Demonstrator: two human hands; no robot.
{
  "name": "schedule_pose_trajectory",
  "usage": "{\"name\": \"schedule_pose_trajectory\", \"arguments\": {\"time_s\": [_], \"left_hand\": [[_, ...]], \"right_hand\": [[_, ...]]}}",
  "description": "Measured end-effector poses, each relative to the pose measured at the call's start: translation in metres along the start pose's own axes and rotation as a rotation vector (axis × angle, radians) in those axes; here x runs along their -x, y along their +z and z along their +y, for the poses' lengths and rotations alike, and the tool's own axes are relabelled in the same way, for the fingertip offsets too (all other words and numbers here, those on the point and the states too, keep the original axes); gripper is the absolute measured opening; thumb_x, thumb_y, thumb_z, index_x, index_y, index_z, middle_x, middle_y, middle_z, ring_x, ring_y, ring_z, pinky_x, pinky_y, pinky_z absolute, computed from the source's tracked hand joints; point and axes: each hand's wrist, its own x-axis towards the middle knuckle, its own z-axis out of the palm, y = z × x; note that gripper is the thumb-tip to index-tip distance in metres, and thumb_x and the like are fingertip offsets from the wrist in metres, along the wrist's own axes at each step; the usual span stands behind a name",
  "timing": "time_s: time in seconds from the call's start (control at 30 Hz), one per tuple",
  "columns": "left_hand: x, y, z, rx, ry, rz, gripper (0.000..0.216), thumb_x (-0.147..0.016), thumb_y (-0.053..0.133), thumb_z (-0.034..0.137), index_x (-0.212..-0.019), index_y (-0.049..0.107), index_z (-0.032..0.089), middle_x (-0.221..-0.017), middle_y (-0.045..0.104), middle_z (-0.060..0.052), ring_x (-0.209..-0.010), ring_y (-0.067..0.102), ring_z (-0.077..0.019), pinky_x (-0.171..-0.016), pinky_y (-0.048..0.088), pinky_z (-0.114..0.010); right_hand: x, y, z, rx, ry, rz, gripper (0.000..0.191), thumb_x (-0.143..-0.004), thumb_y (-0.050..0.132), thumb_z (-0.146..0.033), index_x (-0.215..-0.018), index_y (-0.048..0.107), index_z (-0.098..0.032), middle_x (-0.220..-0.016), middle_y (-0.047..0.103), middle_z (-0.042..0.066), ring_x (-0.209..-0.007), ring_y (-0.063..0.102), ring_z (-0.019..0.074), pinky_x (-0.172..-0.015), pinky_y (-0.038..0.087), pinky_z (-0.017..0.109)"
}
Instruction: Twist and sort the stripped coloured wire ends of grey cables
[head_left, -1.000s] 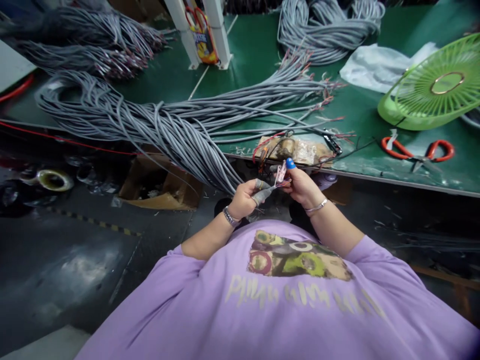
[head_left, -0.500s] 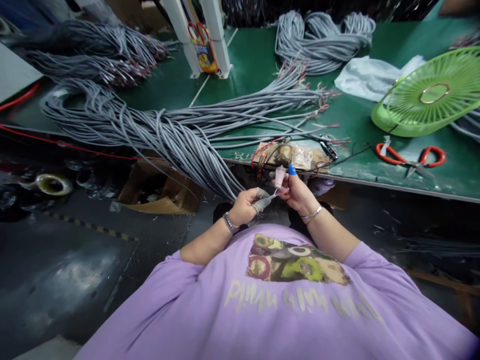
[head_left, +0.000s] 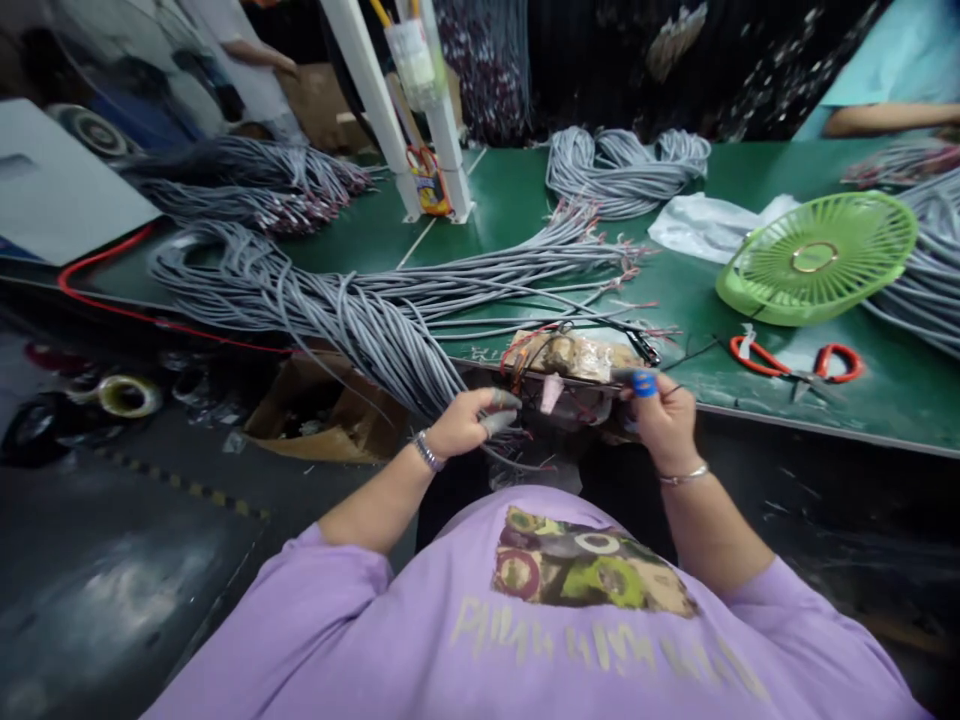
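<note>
The left hand is hanging just in front of the desk, beside the lower end of the grey cables. The view is not showing whether its grip is clenched on a cable or released; a loose end is jutting out below it. The right hand is hanging at the desk's front edge, by the right end of the board, blue tape wrapping its thumb. Whether this grip is grasping anything is not showing either. The pink piece is sitting between the hands, in front of the board, apart from both.

The cables are bending at the left: one limb is lying along the desk, the other is drooping over the edge. At the right, pliers are lying spread near a green fan. A white bag is lying just beside the fan, and a coil is resting behind the bag. A carton is standing below the desk, and a co-worker's arm is showing at the far right.
</note>
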Motion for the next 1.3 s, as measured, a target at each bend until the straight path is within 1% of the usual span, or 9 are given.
{"name": "schedule_pose_trajectory", "arguments": {"time_s": [0.07, 0.23, 0.47, 0.6, 0.77, 0.87, 1.0, 1.13, 1.3], "left_hand": [[-0.026, -0.015, -0.001, -0.249, 0.06, 0.126, 0.03, -0.09, 0.06, 0.03, -0.112, 0.072, 0.014, -0.109, 0.075, -0.011, -0.099, 0.07, -0.0211, -0.095, 0.056, -0.036], [-0.099, -0.047, -0.001, -0.835, 0.04, 0.056, 0.059, -0.075, 0.06, 0.01, -0.133, 0.06, 0.011, -0.146, 0.055, -0.016, -0.136, 0.051, -0.0306, -0.113, 0.041, -0.044], [-0.168, -0.056, 0.005, -1.046, -0.1, -0.326, 0.057, -0.075, 0.06, 0.02, -0.131, 0.058, 0.012, -0.119, 0.07, -0.018, -0.108, 0.067, -0.0296, -0.092, 0.05, -0.036], [-0.178, -0.062, 0.007, -1.051, -0.071, -0.29, 0.041, -0.072, 0.063, 0.025, -0.111, 0.067, 0.013, -0.115, 0.071, -0.016, -0.106, 0.066, -0.0299, -0.09, 0.049, -0.035], [-0.17, -0.094, 0.005, -0.602, -0.068, 0.19, 0.018, -0.075, 0.058, 0.02, -0.09, 0.064, 0.014, -0.081, 0.066, -0.006, -0.074, 0.059, -0.0182, -0.073, 0.045, -0.03], [-0.156, -0.105, 0.015, -0.31, 0.033, 0.294, 0.018, -0.078, 0.065, 0.031, -0.081, 0.059, 0.014, -0.065, 0.052, 0.002, -0.059, 0.044, -0.0113, -0.063, 0.038, -0.026], [-0.122, -0.085, 0.052, -0.322, 0.236, 0.078, 0.03, -0.08, 0.066, 0.044, -0.077, 0.06, 0.015, -0.064, 0.054, 0.003, -0.058, 0.043, -0.01, -0.06, 0.034, -0.025], [-0.08, -0.036, 0.09, -0.413, 0.477, -0.309, 0.013, -0.084, 0.063, 0.031, -0.085, 0.067, 0.019, -0.076, 0.069, -0.002, -0.067, 0.059, -0.0134, -0.062, 0.039, -0.024], [-0.034, 0.009, 0.088, -0.222, 0.507, -0.501, 0.013, -0.088, 0.064, 0.034, -0.09, 0.069, 0.022, -0.092, 0.076, -0.006, -0.082, 0.069, -0.0159, -0.068, 0.047, -0.023]], "right_hand": [[-0.023, -0.015, 0.005, 0.204, -0.135, 0.103, 0.048, -0.092, 0.052, -0.062, -0.07, 0.063, -0.02, -0.064, 0.06, 0.003, -0.059, 0.053, 0.0164, -0.059, 0.04, 0.03], [-0.06, -0.027, 0.024, 0.615, -0.177, -0.005, 0.041, -0.09, 0.049, -0.054, -0.073, 0.062, -0.02, -0.067, 0.06, 0.006, -0.062, 0.05, 0.0197, -0.061, 0.036, 0.033], [-0.055, -0.021, 0.027, 0.71, -0.151, -0.027, 0.034, -0.088, 0.047, -0.048, -0.074, 0.061, -0.019, -0.074, 0.063, 0.009, -0.067, 0.051, 0.0211, -0.061, 0.031, 0.032], [-0.055, -0.021, 0.023, 0.704, -0.132, -0.047, 0.032, -0.087, 0.047, -0.047, -0.07, 0.055, -0.021, -0.071, 0.059, 0.007, -0.065, 0.047, 0.0197, -0.061, 0.029, 0.031], [-0.054, -0.021, 0.022, 0.695, -0.135, -0.054, 0.031, -0.087, 0.047, -0.047, -0.073, 0.056, -0.021, -0.072, 0.058, 0.007, -0.065, 0.046, 0.0196, -0.061, 0.029, 0.031], [-0.054, -0.022, 0.025, 0.694, -0.145, -0.048, 0.031, -0.086, 0.047, -0.047, -0.074, 0.058, -0.02, -0.071, 0.058, 0.007, -0.065, 0.046, 0.0194, -0.061, 0.029, 0.031], [-0.055, -0.023, 0.03, 0.724, -0.154, -0.021, 0.032, -0.085, 0.048, -0.047, -0.069, 0.055, -0.021, -0.068, 0.056, 0.006, -0.062, 0.043, 0.0181, -0.059, 0.027, 0.031], [-0.055, -0.027, 0.033, 0.719, -0.168, -0.045, 0.032, -0.086, 0.047, -0.047, -0.072, 0.058, -0.02, -0.071, 0.059, 0.007, -0.064, 0.047, 0.0195, -0.06, 0.031, 0.031], [-0.057, -0.03, 0.032, 0.774, -0.154, -0.036, 0.032, -0.083, 0.05, -0.046, -0.083, 0.066, -0.019, -0.077, 0.064, 0.011, -0.07, 0.053, 0.024, -0.064, 0.037, 0.035]]}}
